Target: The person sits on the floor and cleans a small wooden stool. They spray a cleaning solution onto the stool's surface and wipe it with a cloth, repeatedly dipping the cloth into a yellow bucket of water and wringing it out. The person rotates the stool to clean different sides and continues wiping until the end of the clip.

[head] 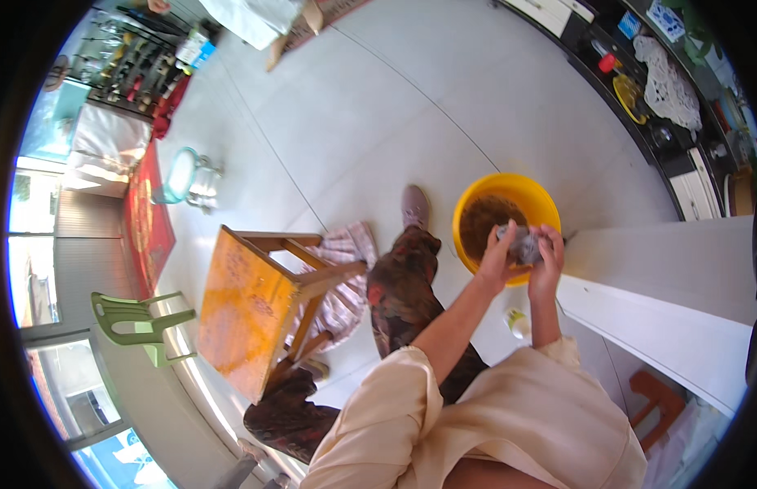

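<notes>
My left hand (497, 253) and my right hand (548, 260) grip a grey, wet-looking bundle (525, 244) between them, one hand on each side. It looks like a cloth or thin plastic, but blur leaves the material uncertain. Both hands are over the near side of a yellow plastic bucket (540, 192), which stands on the floor. Dark brown contents (488, 214), either murky liquid or loose matter, show inside it. My palms and the underside of the bundle are hidden.
A white table or counter (647, 299) flanks the bucket on the right. Left of my legs is a wooden stool (250, 312) with a checked cloth (336, 299) behind it. Farther off are a green plastic chair (143, 324), a shelving unit (647, 116) and another person (256, 18).
</notes>
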`<act>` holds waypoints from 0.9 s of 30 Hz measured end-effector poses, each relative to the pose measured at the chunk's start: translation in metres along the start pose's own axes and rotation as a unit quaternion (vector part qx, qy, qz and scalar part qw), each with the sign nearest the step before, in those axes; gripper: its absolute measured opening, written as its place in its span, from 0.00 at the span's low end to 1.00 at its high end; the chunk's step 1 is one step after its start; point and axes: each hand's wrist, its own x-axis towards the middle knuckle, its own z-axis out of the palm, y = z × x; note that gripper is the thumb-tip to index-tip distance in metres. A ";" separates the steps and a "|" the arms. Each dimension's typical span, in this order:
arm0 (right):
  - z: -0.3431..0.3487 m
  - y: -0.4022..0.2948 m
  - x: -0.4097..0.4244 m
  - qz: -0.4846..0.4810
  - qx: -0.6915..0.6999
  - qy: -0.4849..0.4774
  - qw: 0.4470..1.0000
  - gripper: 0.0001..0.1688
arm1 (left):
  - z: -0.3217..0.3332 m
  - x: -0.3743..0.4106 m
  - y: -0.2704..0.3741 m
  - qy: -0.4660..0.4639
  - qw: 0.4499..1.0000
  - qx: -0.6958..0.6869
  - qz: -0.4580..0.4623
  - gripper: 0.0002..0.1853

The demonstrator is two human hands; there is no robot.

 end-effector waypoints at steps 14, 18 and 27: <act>0.013 -0.051 -0.004 0.259 0.102 -0.053 0.959 0.20 | 0.027 -0.010 0.009 0.009 0.836 0.398 0.379 0.31; -0.002 -0.029 -0.007 0.220 0.156 -0.084 0.959 0.27 | 0.046 -0.021 0.008 -0.011 0.792 0.508 0.338 0.31; 0.011 -0.050 -0.001 0.176 0.443 -0.149 0.866 0.23 | 0.051 -0.071 0.026 -0.220 0.970 0.042 0.100 0.26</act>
